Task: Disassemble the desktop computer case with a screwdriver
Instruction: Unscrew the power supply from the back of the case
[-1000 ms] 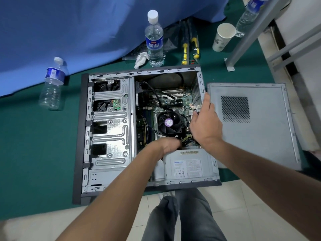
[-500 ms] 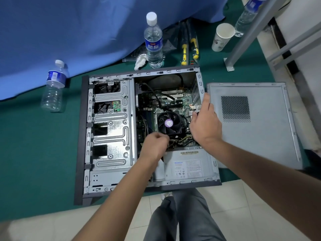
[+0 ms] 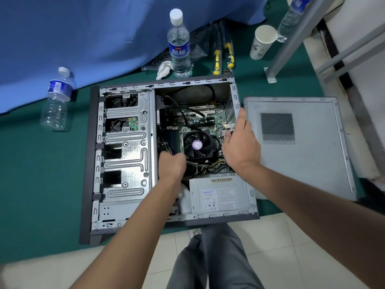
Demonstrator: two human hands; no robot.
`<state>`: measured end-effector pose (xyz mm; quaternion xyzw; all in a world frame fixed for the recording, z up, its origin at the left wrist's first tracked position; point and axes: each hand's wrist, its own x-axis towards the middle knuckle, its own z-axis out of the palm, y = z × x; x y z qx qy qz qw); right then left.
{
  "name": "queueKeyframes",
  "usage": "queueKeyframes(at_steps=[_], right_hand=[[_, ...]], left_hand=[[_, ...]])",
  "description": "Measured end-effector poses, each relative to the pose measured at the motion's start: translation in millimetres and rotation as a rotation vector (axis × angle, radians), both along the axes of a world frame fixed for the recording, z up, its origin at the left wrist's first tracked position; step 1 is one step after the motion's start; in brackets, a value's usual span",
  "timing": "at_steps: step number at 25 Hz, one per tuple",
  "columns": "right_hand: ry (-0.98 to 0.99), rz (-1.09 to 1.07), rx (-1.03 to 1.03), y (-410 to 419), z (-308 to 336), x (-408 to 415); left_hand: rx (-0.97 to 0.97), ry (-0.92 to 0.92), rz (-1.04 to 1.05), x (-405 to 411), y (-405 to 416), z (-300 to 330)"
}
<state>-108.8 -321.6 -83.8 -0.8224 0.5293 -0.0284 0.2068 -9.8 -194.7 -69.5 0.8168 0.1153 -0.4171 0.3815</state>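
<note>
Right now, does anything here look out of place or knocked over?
Nothing looks spilled or broken. The one oddity: the water bottle left of the computer case looks to be lying over on the green mat, while the other bottle stands upright.

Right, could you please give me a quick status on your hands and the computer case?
Left hand fisted inside case, contents unclear. Right hand at rear wall. Side panel off. Cables near fan.

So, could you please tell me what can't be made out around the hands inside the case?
- Left hand, head view: curled fingers face away, so any held thing is hidden.
- Right hand, head view: its back hides the fingertips at the case's rear wall.
- Power supply label: print too small.
</note>
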Motion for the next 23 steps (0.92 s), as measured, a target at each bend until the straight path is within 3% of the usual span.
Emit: queueKeyframes(at_steps=[3,5,6,9,12,16,20,23], right_hand=[[-0.004,-0.008,-0.014,0.3,0.1,-0.3],[-0.005,-0.006,-0.021,1.2,-0.4,-0.1],[-0.006,-0.007,-0.023,1.2,0.0,0.1],[-0.016,-0.003,-0.024,0.5,-0.1,-0.3],[-0.022,-0.003,-0.018,0.1,0.2,0.1],[-0.054,-0.012,-0.002,0.2,1.7,0.2],[-0.1,-0.002,0.024,1.6,5.8,-0.6],[-0.176,-0.034,0.145,-2.1,11.4,-3.2]], left_hand=[[0.115,-0.196,-0.305,-12.1,5.2,5.7],[0.083,-0.357,-0.543,-18.4,6.6,7.2],[0.051,-0.345,-0.679,-19.5,3.9,6.8],[0.115,-0.082,-1.073,-17.8,-10.2,0.1],[0.207,0.088,-1.183,-13.3,-22.5,-8.3],[0.235,0.137,-1.212,-16.5,-28.6,-15.0],[0.283,0.059,-1.456,-15.3,-39.5,-10.4],[0.276,-0.156,-1.55,-13.7,-45.5,8.6]])
